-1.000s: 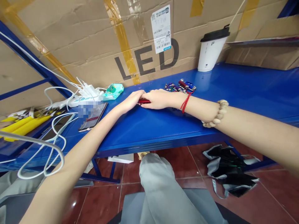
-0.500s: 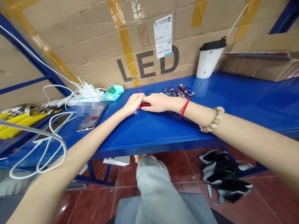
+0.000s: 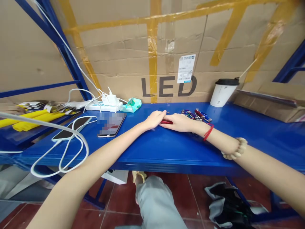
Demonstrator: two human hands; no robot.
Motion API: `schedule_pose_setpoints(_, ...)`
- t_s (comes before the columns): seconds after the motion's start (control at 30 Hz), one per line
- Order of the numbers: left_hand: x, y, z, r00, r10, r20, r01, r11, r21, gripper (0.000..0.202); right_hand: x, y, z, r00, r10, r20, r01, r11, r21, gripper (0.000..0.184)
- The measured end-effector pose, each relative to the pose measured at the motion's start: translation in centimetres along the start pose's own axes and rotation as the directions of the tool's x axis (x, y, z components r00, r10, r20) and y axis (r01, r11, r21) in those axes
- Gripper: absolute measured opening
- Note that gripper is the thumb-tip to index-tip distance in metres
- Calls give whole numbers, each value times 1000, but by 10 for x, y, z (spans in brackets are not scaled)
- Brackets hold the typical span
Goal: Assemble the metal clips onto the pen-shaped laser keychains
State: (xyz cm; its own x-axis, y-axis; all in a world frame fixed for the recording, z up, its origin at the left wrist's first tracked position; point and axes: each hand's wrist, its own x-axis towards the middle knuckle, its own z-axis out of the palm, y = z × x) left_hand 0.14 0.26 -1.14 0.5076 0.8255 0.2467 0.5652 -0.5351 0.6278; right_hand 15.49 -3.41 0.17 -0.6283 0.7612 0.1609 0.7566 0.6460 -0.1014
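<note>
My left hand (image 3: 154, 120) and my right hand (image 3: 179, 123) meet low over the blue table (image 3: 152, 149), their fingers touching. A slim, glossy red stick-like object (image 3: 166, 121) shows between them. My right hand is closed around it from above, covering much of its length. My left hand is closed at its left end, and its fingertips are partly hidden. Just behind my right hand lies a pile of small blue, red and silver metallic pieces (image 3: 197, 115), partly covered by my wrist.
Left are a phone (image 3: 116, 125), a second phone (image 3: 71, 128) with a looped white cable, a power strip (image 3: 105, 105), a green packet (image 3: 133, 105) and yellow-handled items (image 3: 38, 119). At the right stand a lidded paper cup (image 3: 224, 92) and cardboard box (image 3: 264, 105). A large carton (image 3: 114, 60) stands behind.
The camera view has tilted up and shifted left, so the scene sits lower and further right. My hands stay together around the red object with little visible change.
</note>
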Motion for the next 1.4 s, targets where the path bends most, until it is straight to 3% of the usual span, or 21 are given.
schedule_pose_setpoints(0.13,-2,1,-3,994,90,59,-96,990,105,54,0,-4,-2,999,27,24,-26,999,-18,39)
schedule_pose_setpoints(0.27,-6,5,-7,994,62,88,-75,984,163,58,-1,-6,-3,999,39,20,-39,999,-28,39)
schedule_pose_setpoints(0.53,-1,0,-7,997,29,77,-32,999,30,53,-3,-10,-3,999,43,12,-42,998,-53,40)
schedule_pose_setpoints(1.13,2,-2,-7,996,11,85,-16,998,56,52,-3,-10,-5,999,31,35,-29,997,-74,42)
schedule_pose_setpoints(1.4,0,2,-8,991,69,118,-85,987,135,51,-2,-6,-3,999,-3,36,5,997,-76,42)
